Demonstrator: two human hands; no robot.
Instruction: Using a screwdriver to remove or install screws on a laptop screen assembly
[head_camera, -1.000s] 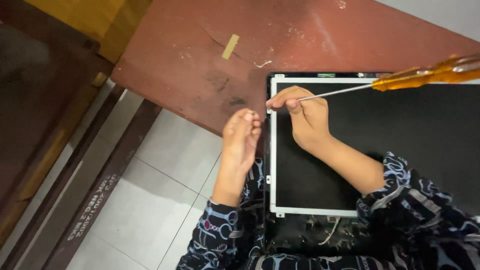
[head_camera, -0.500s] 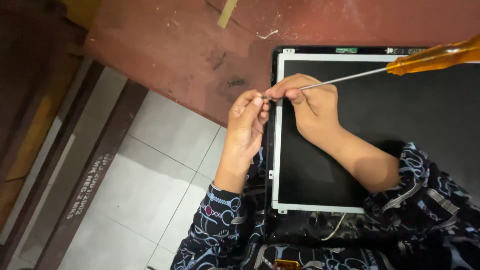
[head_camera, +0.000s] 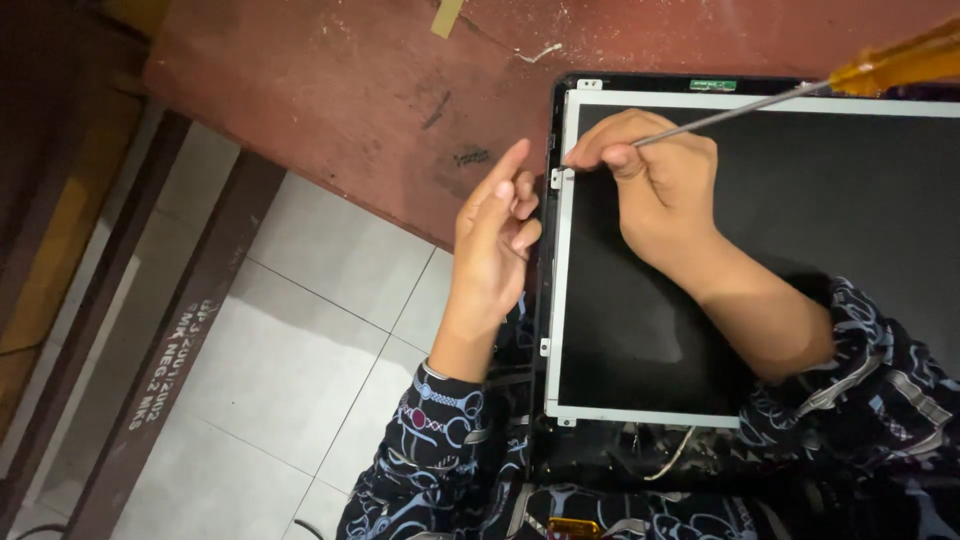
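A long screwdriver with a translucent orange handle and thin steel shaft (head_camera: 800, 92) is grasped by the right hand (head_camera: 660, 190), the fingers being curled around the shaft near its tip. The tip is set against the left edge of a dark flat display panel with a silver metal frame (head_camera: 760, 300), at about 10 o'clock on the panel, just beside a small metal mounting tab (head_camera: 556, 178). The handle runs off toward 2 o'clock. The left hand (head_camera: 492, 245) is held just beside the panel's left edge, at 9 o'clock from the right hand; its fingers are loosely spread, the forefinger raised, and nothing is gripped. The panel is seated in a black plastic casing (head_camera: 545, 300) that rests on a worn reddish-brown wooden table (head_camera: 330, 110). Pale grey floor tiles (head_camera: 300, 330) are seen at 7 o'clock. Both forearms are covered by dark patterned sleeves (head_camera: 440, 450).
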